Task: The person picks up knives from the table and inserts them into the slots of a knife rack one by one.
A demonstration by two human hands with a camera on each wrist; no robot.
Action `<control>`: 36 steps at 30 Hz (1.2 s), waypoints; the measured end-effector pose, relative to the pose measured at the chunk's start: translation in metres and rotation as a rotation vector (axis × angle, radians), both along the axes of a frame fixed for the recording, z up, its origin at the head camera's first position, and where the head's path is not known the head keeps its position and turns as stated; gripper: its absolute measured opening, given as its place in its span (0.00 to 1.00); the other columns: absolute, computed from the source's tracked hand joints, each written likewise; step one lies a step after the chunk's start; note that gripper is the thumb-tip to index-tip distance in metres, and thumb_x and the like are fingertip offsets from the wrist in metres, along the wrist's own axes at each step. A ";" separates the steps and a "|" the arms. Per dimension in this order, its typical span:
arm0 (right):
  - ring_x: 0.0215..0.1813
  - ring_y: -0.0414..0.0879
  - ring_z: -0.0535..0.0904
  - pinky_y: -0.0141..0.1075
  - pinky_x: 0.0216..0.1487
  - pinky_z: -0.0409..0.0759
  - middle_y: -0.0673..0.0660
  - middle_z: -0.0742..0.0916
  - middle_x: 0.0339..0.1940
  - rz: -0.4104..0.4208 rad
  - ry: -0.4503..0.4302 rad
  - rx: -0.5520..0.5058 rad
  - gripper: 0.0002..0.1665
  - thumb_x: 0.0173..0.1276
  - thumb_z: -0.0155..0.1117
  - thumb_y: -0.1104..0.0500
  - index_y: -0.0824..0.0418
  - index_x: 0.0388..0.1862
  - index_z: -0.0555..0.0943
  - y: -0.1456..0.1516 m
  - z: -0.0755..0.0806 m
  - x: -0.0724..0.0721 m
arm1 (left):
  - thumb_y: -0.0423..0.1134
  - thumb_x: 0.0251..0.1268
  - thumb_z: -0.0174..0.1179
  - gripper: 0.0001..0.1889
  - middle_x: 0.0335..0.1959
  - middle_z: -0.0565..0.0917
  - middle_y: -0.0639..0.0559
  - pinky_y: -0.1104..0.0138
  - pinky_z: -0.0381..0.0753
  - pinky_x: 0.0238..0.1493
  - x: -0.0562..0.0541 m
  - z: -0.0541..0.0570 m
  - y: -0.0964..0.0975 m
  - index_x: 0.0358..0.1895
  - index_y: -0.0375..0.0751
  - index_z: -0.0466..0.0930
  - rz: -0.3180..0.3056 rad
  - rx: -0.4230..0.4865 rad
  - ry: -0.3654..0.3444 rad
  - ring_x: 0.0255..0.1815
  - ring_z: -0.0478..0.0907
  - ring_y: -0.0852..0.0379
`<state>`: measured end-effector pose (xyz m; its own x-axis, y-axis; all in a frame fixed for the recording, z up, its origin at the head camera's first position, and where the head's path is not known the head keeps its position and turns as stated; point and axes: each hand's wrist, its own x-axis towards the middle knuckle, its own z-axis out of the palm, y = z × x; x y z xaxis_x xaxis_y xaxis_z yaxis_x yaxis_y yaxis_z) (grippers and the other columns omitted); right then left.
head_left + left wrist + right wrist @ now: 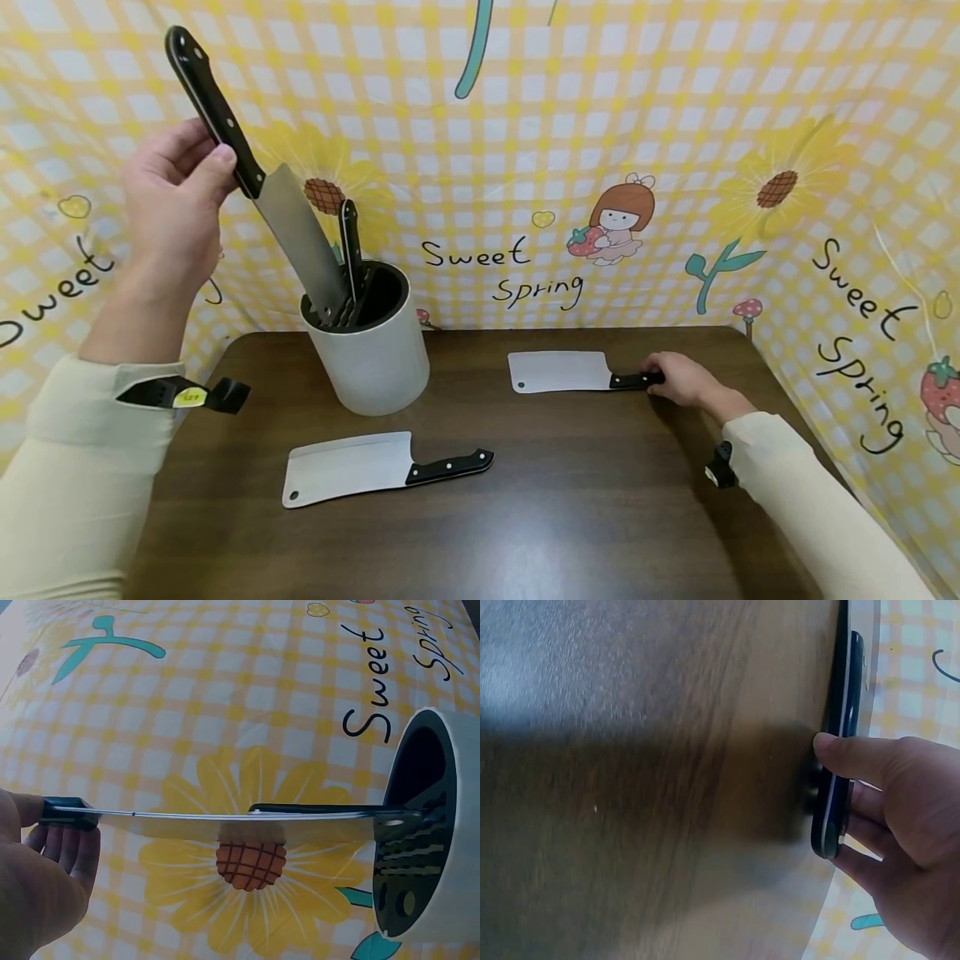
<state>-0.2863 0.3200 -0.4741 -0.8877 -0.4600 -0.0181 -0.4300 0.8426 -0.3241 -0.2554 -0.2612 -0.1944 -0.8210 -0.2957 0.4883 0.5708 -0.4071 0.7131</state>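
My left hand [176,196] pinches the black riveted handle of a cleaver [300,237], thumb on the near side. This cleaver slants handle-up, its blade's far end at the slotted top of a white knife holder [375,367]. In the left wrist view the blade [300,825] appears nearly edge-on, reaching the slots. Another black-handled tool [350,237] stands in the holder, its lower part hidden. At the table's right rear, my right hand [682,379] grips the handle end of a second cleaver [558,372]. The right wrist view shows thumb and fingers on opposite sides of that handle [832,814].
A third cleaver [352,471] lies in front of the holder, handle pointing right. Everything rests on a dark brown wooden table [570,517]. Behind and along the sides hangs a yellow checked cloth [465,158] with flowers and lettering, close to the table's back edge.
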 end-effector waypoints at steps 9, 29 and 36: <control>0.45 0.53 0.81 0.54 0.48 0.80 0.53 0.85 0.40 0.012 -0.089 -0.052 0.14 0.63 0.76 0.59 0.59 0.46 0.84 0.014 0.012 0.004 | 0.16 0.63 0.62 0.13 0.42 0.83 0.39 0.68 0.87 0.40 -0.006 -0.007 0.001 0.50 0.23 0.82 -0.026 -0.048 -0.022 0.42 0.81 0.51; 0.35 0.40 0.76 0.32 0.37 0.75 0.53 0.87 0.39 -0.092 -0.143 -0.378 0.12 0.66 0.75 0.58 0.61 0.46 0.86 0.036 0.062 0.026 | 0.21 0.66 0.63 0.13 0.44 0.82 0.44 0.72 0.85 0.47 -0.012 -0.038 -0.001 0.51 0.32 0.83 -0.085 -0.237 -0.102 0.44 0.81 0.56; 0.36 0.37 0.81 0.31 0.35 0.82 0.50 0.87 0.41 -0.088 -0.110 -0.632 0.12 0.70 0.70 0.64 0.68 0.50 0.84 0.036 0.071 0.033 | 0.24 0.68 0.62 0.12 0.46 0.82 0.49 0.75 0.83 0.47 -0.009 -0.056 -0.005 0.52 0.37 0.83 -0.090 -0.339 -0.131 0.47 0.81 0.60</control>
<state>-0.2532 0.3559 -0.4029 -0.9311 -0.3373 0.1389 -0.3037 0.5057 -0.8075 -0.2649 -0.2660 -0.2508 -0.8986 -0.0592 0.4348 0.4380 -0.1799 0.8808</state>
